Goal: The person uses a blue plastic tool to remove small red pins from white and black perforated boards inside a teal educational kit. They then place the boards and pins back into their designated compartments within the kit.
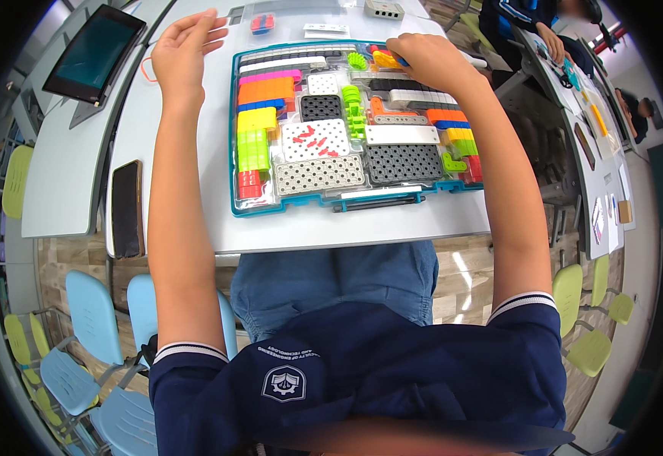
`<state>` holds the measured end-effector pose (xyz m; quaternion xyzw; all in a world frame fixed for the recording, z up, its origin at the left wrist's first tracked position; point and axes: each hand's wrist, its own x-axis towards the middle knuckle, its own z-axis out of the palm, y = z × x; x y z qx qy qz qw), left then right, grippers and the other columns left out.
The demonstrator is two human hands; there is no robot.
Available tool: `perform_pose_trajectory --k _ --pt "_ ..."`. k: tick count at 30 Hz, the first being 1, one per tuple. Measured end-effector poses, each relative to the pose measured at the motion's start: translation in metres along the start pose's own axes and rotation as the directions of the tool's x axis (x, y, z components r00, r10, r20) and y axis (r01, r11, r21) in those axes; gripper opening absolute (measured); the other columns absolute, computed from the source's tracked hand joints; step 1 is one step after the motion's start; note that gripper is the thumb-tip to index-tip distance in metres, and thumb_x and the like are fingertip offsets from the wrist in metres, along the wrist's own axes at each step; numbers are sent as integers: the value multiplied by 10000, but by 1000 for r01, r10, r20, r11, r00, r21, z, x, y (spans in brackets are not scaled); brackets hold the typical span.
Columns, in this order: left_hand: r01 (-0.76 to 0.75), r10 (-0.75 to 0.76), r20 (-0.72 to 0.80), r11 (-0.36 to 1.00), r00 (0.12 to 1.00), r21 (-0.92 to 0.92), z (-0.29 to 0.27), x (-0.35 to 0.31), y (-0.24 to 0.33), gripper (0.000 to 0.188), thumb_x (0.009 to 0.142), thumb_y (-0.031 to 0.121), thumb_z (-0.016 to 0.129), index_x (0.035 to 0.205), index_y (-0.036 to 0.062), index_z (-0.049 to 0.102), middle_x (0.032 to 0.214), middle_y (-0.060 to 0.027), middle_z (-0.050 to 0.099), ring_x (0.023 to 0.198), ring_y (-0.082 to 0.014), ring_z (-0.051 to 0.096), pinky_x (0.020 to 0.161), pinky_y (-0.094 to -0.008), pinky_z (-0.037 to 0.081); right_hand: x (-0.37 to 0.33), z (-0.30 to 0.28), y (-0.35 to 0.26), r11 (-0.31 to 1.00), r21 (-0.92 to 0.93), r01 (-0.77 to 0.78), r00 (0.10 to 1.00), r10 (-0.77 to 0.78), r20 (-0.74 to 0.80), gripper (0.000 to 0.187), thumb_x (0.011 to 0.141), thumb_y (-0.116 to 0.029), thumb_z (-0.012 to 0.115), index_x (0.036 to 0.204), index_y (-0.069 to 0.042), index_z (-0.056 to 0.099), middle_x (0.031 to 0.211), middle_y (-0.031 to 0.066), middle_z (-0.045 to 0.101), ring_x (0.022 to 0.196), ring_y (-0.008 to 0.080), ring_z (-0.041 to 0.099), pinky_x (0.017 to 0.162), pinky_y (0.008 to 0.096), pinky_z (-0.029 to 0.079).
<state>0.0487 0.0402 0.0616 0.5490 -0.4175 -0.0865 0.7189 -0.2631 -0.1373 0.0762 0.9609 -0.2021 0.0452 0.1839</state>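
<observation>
A teal parts case (324,204) lies open on the white table (195,152), packed with coloured building bricks and perforated plates. My right hand (426,61) rests inside its far right corner, fingers curled over a small yellow and blue piece (386,58); whether it grips the piece I cannot tell. My left hand (183,49) lies on the table just left of the case's far corner, fingers spread, holding nothing. An orange rubber band (146,70) lies beside that wrist.
A black phone (127,207) lies at the table's left front edge. A tablet (92,53) stands far left. A small red and blue piece (262,23) and a grey block (383,9) sit beyond the case. Another person works at the far right table (597,152). Blue and green chairs stand around.
</observation>
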Motion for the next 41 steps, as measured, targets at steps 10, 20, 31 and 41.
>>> perform_pose_trajectory --k 10,20,31,41 --pt "88 -86 -158 996 984 4 -14 10 -11 271 922 178 778 1083 -17 680 998 -155 777 884 -205 763 797 -290 613 2 -1 -2 995 -40 93 993 -96 -73 287 847 -16 681 1105 -125 743 1065 105 734 983 320 716 818 415 568" --pt "53 -56 -78 997 995 -51 -13 12 -24 242 932 187 776 1026 -8 667 954 -143 774 813 -185 750 703 -259 577 1 9 -15 988 -95 124 992 -127 -26 270 862 -39 637 1091 -143 735 1020 112 708 938 303 719 787 415 568" --pt "27 -22 -127 999 992 38 -6 4 -19 210 952 190 749 981 -3 674 878 -120 771 741 -150 732 656 -248 566 -22 -99 -36 958 265 -111 898 210 -385 337 820 -8 699 1134 -128 712 985 103 688 900 294 710 748 419 558" --pt "-793 769 -222 608 600 -35 -7 -51 186 563 1080 411 402 1346 -56 567 1269 -283 659 1205 -374 653 1109 -469 488 -191 -188 -80 965 238 115 35 235 -971 156 990 -27 544 1102 53 618 796 128 559 663 195 522 603 365 420"
